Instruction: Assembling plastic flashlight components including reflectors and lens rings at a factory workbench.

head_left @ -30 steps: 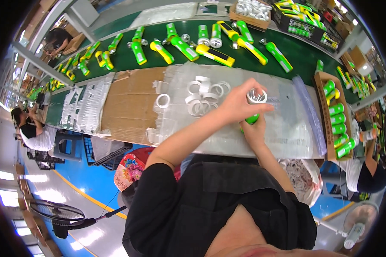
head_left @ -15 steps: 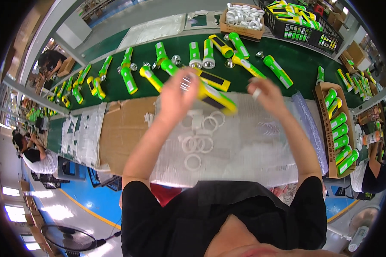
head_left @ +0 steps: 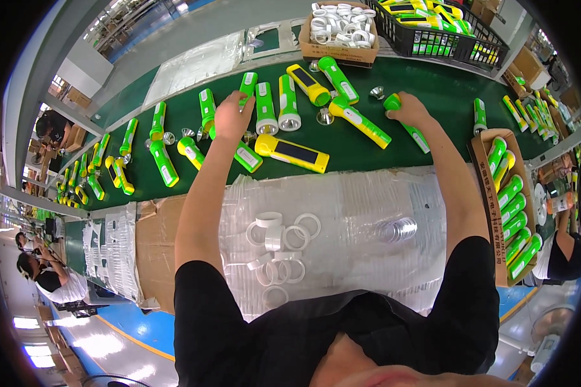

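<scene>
My left hand [head_left: 232, 116] reaches over the green belt and closes around the lower part of a green flashlight [head_left: 248, 84]. Below its wrist lies another green flashlight [head_left: 248, 157], partly hidden. My right hand [head_left: 409, 108] grips the upper end of a green flashlight [head_left: 417, 137], whose middle the hand covers. Between my hands stand two green flashlights with white-rimmed heads, one of them the nearer-left flashlight [head_left: 265, 106]. A yellow flashlight with a dark panel [head_left: 297, 155] lies in front of them. A yellow-green flashlight [head_left: 363, 124] lies left of my right hand, beside a loose silver reflector [head_left: 325, 116].
White rings [head_left: 297, 237] lie on the plastic-covered worktop [head_left: 348, 258]. A carton of white rings [head_left: 339, 55] and a black crate of flashlights [head_left: 432, 45] stand at the back. A carton of flashlights [head_left: 489, 213] is at the right. Other people work at both sides.
The view has shifted. My left hand no longer holds the blurred yellow flashlight and is now on a green one farther back. My right hand has moved onto a green flashlight.
</scene>
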`<control>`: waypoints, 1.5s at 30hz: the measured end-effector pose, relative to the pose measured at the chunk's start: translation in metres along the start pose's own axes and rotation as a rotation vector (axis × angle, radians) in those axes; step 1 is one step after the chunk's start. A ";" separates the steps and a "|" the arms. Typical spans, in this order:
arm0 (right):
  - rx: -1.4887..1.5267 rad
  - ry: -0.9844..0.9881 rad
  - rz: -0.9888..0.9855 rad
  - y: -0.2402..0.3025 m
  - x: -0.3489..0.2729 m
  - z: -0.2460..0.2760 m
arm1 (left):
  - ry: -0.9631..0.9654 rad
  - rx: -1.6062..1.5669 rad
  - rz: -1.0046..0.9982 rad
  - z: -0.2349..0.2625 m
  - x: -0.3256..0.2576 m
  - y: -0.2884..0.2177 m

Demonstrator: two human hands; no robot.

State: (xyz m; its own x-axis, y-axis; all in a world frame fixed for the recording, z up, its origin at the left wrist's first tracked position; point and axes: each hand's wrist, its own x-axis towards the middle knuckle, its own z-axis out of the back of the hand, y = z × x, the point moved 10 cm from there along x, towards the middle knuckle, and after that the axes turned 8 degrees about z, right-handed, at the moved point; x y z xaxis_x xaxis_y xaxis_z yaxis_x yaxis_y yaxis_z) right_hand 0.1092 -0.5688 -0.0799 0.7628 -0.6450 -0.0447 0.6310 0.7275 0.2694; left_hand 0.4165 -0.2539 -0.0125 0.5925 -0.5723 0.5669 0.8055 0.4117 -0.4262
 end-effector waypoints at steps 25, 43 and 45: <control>1.394 0.291 0.359 0.248 -0.351 -0.030 | 0.474 -0.950 -0.282 0.132 -0.252 -0.241; 1.775 -0.120 0.064 0.148 -0.392 -0.033 | 0.428 -0.438 -0.157 -0.011 -0.264 -0.258; 1.766 -0.101 0.079 0.145 -0.394 -0.033 | 0.457 -0.360 -0.262 -0.021 -0.269 -0.259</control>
State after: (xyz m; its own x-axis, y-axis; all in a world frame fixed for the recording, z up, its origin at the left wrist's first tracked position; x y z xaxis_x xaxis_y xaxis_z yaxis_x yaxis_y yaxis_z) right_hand -0.0949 -0.2010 -0.0552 0.7270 -0.6845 0.0544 -0.3464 -0.2972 0.8898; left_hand 0.0481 -0.2220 -0.0693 0.2483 -0.8990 0.3608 0.8221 -0.0014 -0.5693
